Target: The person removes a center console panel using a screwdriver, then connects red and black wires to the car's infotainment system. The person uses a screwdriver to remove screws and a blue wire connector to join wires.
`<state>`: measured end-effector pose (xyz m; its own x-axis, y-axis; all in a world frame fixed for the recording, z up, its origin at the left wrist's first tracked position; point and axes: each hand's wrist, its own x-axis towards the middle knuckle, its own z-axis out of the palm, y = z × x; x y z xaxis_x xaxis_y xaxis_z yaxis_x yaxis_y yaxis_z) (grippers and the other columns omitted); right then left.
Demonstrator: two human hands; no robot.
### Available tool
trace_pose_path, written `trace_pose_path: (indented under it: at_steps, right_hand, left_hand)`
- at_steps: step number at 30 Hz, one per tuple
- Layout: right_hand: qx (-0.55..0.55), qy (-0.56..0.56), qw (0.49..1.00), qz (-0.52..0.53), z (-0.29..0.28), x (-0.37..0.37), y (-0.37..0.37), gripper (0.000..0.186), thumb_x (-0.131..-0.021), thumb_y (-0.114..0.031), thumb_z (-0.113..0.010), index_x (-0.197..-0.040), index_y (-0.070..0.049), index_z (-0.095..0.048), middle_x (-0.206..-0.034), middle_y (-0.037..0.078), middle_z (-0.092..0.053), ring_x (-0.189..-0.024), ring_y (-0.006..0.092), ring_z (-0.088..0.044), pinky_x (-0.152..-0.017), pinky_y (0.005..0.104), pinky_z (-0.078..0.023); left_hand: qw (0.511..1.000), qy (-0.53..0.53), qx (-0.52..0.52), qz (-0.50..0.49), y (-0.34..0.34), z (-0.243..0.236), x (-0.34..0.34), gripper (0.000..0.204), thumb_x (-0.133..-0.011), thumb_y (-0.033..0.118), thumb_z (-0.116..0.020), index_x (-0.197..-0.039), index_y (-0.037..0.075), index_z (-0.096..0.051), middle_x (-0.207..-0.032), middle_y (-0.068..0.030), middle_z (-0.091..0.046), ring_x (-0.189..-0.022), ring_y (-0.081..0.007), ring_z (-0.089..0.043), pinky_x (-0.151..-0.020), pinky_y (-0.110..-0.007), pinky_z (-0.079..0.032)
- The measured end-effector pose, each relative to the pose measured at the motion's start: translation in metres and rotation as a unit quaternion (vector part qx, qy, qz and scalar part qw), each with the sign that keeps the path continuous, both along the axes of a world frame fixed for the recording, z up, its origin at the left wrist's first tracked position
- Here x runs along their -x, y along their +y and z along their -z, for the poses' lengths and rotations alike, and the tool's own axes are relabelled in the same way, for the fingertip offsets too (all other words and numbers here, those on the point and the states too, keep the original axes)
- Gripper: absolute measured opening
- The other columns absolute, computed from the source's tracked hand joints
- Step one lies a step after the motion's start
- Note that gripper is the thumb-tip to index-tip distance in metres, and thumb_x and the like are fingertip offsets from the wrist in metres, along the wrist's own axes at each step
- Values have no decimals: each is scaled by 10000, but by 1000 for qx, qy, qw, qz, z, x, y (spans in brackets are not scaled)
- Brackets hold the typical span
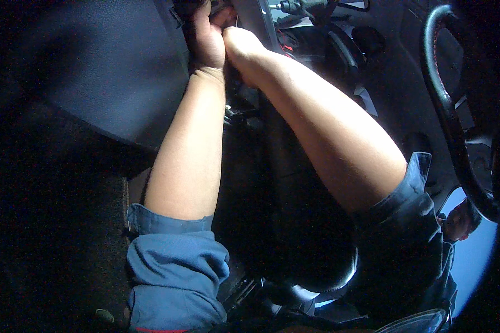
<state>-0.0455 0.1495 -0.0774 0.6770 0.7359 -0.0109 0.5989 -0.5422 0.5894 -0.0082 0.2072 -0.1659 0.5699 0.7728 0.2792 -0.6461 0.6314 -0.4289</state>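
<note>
My left hand (207, 41) reaches up into a shadowed gap at the top edge of the view, thumb raised and fingers curled round something I cannot make out, beside a dark grey textured panel (105, 72). Close against it on the right, my right hand (243, 50) is closed, its fingertips turned away from the camera, so what it holds is hidden. A thin light strand (236, 20) shows just above it, next to a dark metallic strip (255, 25). Both forearms come up from the lower edge in rolled blue sleeves.
A black steering wheel (444, 94) with red stitching curves down the right side. A dark fitting with a silver shaft (294, 8) is at the top. At the lower right a person (458, 221) shows against blue. Dark carpet (66, 233) lies at the left.
</note>
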Motion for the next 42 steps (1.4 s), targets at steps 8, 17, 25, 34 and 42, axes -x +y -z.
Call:
trace_pose_path:
  at_steps: [8, 17, 25, 34, 42]
  right_hand:
    - [82, 40, 994, 54, -3, -4, 8, 331, -806, -223, -747, -1124, -135, -737, -1142, 93, -739, -1047, 195, -689, -938, 352, -523]
    - [50, 59, 994, 75, 6, -12, 14, 291, -763, -189, -788, -1040, -104, -757, -1116, 116, -745, -1059, 213, -699, -932, 342, -537]
    - [20, -7, 998, -62, 7, 6, 4, 382, -531, -93, -957, -883, -104, -808, -965, 143, -784, -923, 244, -767, -859, 340, -598]
    - [-74, 118, 987, 75, 6, -6, 9, 345, -597, -88, -934, -915, -61, -803, -1046, 128, -782, -1008, 229, -753, -897, 338, -584]
    - [-78, 109, 988, 75, 6, 0, 9, 377, -666, -52, -880, -1029, -44, -781, -1139, 160, -758, -1078, 257, -733, -942, 370, -576]
  left_hand:
    - [999, 24, -26, -26, 3, 10, -4, 545, -987, 461, -570, -1357, 61, -585, -1334, -142, -658, -1166, -325, -657, -1087, -496, -480]
    - [998, 43, -13, -41, 3, 9, 1, 517, -989, 454, -569, -1321, 58, -599, -1296, -135, -668, -1174, -323, -645, -1078, -489, -483]
    - [999, 38, -24, 5, 5, 14, 4, 553, -987, 478, -551, -1329, 46, -599, -1264, -160, -688, -1124, -321, -673, -1059, -462, -498]
    - [998, 52, -18, -6, 3, 9, 7, 556, -984, 478, -548, -1330, 46, -601, -1258, -161, -693, -1118, -315, -678, -1059, -453, -499]
    - [996, 76, -16, -52, 5, 7, 7, 521, -992, 427, -566, -1343, 41, -592, -1263, -135, -689, -1112, -310, -676, -1057, -464, -501]
